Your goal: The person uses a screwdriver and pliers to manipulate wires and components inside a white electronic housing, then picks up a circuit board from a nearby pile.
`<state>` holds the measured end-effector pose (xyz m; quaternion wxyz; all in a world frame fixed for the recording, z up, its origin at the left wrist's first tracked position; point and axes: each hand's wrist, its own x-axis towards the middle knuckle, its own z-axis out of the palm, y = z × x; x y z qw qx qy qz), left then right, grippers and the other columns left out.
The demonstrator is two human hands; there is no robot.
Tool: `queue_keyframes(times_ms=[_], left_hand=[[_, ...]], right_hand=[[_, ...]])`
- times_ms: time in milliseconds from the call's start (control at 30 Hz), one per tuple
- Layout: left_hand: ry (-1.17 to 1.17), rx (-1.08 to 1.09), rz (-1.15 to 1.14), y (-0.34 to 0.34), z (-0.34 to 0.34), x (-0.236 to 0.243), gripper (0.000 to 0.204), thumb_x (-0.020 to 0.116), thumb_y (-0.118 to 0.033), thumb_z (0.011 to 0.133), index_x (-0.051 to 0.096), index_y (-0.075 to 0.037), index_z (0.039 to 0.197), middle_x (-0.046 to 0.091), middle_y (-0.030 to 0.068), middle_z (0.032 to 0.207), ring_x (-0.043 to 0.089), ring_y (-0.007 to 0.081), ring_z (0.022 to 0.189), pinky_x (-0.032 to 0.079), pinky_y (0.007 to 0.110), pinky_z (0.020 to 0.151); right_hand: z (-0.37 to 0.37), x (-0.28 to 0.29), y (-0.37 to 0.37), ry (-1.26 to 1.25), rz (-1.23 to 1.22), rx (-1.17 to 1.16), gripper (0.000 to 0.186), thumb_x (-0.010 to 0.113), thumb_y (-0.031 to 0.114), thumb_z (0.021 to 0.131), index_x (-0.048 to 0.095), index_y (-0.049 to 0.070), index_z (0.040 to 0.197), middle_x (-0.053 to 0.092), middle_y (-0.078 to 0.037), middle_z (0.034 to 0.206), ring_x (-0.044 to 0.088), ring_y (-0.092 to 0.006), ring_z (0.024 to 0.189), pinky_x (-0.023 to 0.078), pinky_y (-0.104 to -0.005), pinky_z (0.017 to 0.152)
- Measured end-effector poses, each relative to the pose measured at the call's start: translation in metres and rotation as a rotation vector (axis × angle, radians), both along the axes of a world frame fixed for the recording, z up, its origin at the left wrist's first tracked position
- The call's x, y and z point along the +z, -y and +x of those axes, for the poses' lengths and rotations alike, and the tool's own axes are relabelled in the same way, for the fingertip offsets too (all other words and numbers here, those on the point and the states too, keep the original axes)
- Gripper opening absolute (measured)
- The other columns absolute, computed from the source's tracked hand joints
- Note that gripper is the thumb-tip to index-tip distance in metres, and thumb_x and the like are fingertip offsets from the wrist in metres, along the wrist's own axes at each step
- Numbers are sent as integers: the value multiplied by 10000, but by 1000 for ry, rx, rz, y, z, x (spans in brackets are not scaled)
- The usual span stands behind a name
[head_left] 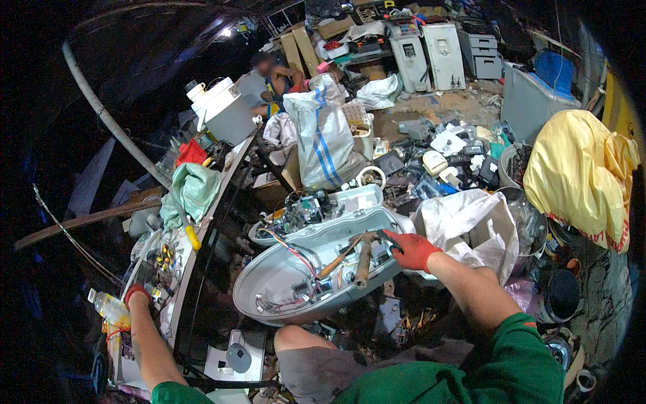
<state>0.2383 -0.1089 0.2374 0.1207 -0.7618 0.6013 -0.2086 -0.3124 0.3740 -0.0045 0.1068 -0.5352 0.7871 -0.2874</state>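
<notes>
Hands well apart from each other, both in red gloves. Right hand (pixel 410 252) at the right end of grey oval shell (pixel 258 284), with fingers reaching forward and partly bent, fingertips just beside brown hammer-like tool (pixel 364 264); cannot tell whether clamped on it or only touching. Left hand (pixel 137 295) far away to the other side, just beside clear bottle (pixel 111 308) with yellowish content; fingers mostly hidden, so cannot tell how far open.

To the left of the right hand, in the open grey oval shell: coloured wires (pixel 296 250) and small electronic parts, with the hammer-like tool and slender orange-handled tool (pixel 330 268) over them. Just behind this shell, second grey shell (pixel 360 198), with circuit boards (pixel 307 208) piled inside. Near the right hand, on its right, white sack (pixel 464 219) with open mouth; farther right, bulging yellow sack (pixel 575 175). Ahead of the right hand and more to the left, upright striped sack (pixel 321 138). Ahead of the left hand, small mixed parts (pixel 165 259) and crumpled pale green bag (pixel 190 192).
</notes>
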Motion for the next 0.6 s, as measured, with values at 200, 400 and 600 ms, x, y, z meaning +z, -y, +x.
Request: queue_keyframes(times_ms=[200, 400, 600], left_hand=[[-66, -413, -452, -42, -35, 30, 400, 646, -127, 764, 601, -108, 1161, 600, 116, 1207, 583, 321, 1097, 442, 463, 960], [-116, -1177, -619, -151, -111, 21, 387, 621, -114, 769, 580, -87, 1152, 587, 191, 1093, 551, 360, 1016, 422, 472, 904], [-415, -1485, -108, -276, -185, -73, 286, 638, -141, 763, 639, -89, 1044, 637, 165, 969, 592, 375, 904, 477, 449, 800]], right_hand=[[-11, 6, -1, 49, 48, -32, 581, 494, 226, 874, 342, 118, 1425, 608, -244, 1135, 577, -407, 1057, 453, -476, 926], [-3, 5, 0, 61, 73, 32, 604, 502, 238, 870, 321, 125, 1435, 597, -238, 1169, 577, -400, 1069, 452, -470, 934], [-7, 4, 4, 43, 96, 19, 612, 508, 241, 869, 315, 131, 1439, 594, -239, 1177, 580, -400, 1068, 457, -463, 932]])
